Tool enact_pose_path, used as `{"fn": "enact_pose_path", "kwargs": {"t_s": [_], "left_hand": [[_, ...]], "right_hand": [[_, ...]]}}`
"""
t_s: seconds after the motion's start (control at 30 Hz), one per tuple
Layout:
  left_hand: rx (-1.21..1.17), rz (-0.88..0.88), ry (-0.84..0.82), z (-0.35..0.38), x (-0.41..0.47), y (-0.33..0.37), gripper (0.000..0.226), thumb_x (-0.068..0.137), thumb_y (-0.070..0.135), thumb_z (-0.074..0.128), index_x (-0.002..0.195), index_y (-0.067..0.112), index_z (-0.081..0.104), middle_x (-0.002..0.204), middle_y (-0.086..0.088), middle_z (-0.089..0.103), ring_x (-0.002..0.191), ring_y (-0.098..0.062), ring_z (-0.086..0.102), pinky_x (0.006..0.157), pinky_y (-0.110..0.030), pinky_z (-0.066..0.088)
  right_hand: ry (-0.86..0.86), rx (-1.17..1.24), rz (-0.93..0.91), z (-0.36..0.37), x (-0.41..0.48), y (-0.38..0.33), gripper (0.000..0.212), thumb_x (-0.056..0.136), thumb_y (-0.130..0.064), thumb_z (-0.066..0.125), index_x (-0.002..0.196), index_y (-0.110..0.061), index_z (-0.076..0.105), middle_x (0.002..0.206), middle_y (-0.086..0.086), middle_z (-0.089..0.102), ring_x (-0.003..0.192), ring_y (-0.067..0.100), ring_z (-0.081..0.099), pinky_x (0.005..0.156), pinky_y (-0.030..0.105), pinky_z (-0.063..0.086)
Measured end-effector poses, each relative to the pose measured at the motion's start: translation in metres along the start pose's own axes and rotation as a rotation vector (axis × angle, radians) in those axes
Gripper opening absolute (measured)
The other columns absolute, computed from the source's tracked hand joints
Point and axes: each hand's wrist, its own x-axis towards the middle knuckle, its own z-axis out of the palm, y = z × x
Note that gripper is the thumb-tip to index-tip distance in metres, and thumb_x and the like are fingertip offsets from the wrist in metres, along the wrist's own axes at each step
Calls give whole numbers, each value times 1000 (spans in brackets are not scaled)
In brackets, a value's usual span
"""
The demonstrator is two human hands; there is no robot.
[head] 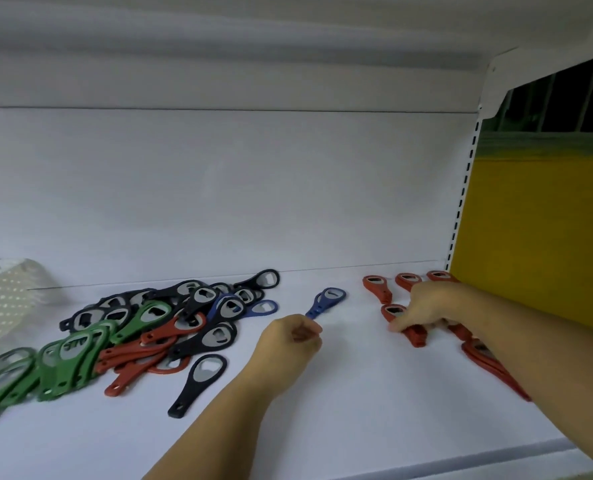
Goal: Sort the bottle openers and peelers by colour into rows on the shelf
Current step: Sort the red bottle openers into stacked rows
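Pinching the handle end of a blue plastic bottle opener (326,301), the left hand (293,336) is curled closed on the white shelf (340,393). A red plastic bottle opener (404,323) is touched by the right hand (426,306), fingers bent down; its grip cannot be told. A mixed pile of green, red and black openers (142,327) is cut off at the left edge.

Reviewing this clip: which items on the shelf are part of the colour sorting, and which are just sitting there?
Part of the job:
- mixed pile of openers
- blue opener in the left hand
- red openers laid at the right, right hand on one
- lone black opener

Just there:
- white perforated basket
- yellow panel
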Motion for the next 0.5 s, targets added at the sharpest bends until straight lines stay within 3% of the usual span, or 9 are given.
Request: {"fn": "enact_pose_path", "kwargs": {"t_s": [0.07,0.17,0.33,0.4,0.5], "left_hand": [[-4,1,6,0,-2,2,15,88,14,57,83,25,66,79,6,64,64,-6,55,50,-11,40],[15,18,50,1,-4,4,20,88,11,54,79,26,64,73,8,60,59,-4,51,51,-12,42],[61,59,185,-6,-13,14,19,86,11,53,89,21,69,74,7,63,67,-9,57,61,-19,46],[152,84,239,-26,-19,15,19,87,11,54,94,18,70,81,8,64,77,-7,59,68,-16,47],[390,88,346,-71,-39,0,23,87,10,54,102,18,70,98,6,67,92,-8,60,79,-16,45]], "right_hand": [[106,-32,-23,-3,-1,3,62,73,-71,59,86,-10,58,77,-3,57,70,13,54,61,24,38],[237,176,-165,-9,-7,-3,51,82,-55,63,53,-15,49,49,-7,47,52,12,45,49,24,30],[87,224,-466,20,-37,-51,46,85,-48,62,55,-18,43,53,-2,38,50,13,37,51,27,28],[54,246,-561,44,-46,-74,38,85,-47,63,59,-20,53,57,-6,47,51,10,42,50,24,30],[148,260,-649,67,-48,-106,26,85,-45,61,71,-24,65,68,-9,64,63,6,58,59,22,45]]}}
